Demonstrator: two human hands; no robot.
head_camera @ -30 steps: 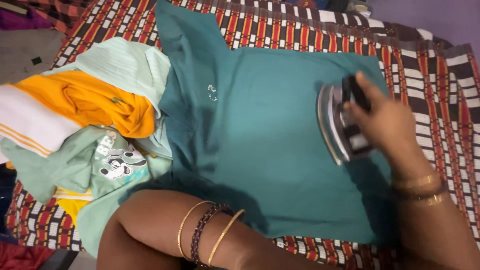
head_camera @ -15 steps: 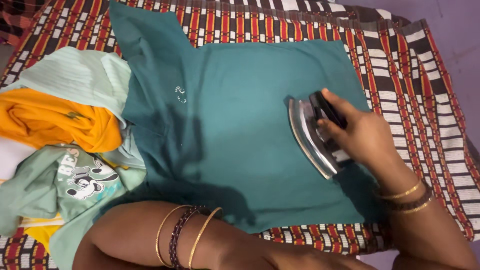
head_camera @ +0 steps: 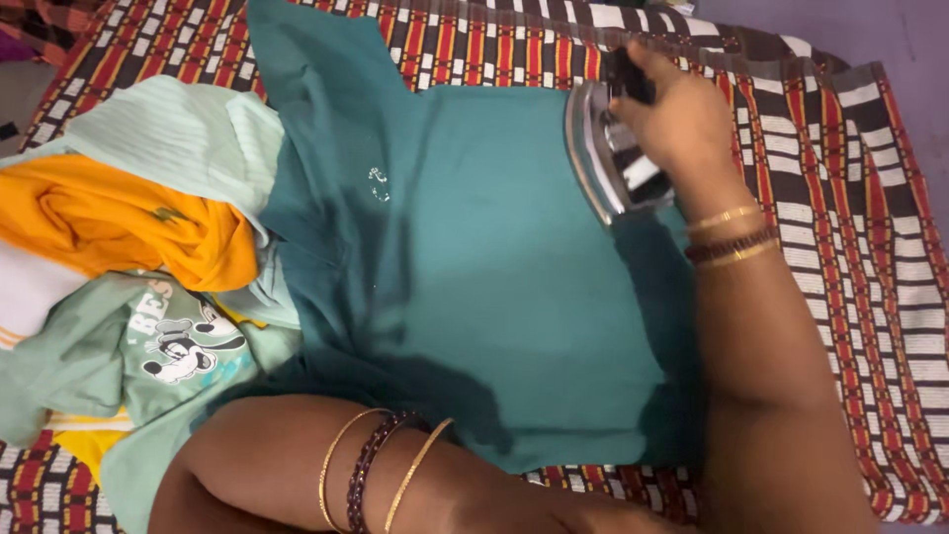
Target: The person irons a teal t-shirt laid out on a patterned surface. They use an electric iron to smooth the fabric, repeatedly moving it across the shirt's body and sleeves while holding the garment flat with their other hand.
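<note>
One iron [head_camera: 603,158] — now farther up shirt [head_camera: 474,257]

Slid the iron [head_camera: 605,148] with my right hand [head_camera: 672,119] from the middle-right of the teal shirt [head_camera: 474,267] up to its far edge, next to the striped cloth [head_camera: 840,198]. Right forearm now stretches across the shirt's right side, covering more of it than before.

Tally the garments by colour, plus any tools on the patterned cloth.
Teal garments: 1, the teal shirt
Pale green garments: 2, the striped top and the cartoon-print shirt
Orange garments: 1, the orange garment
Irons: 1, the iron
Total: 5
</note>
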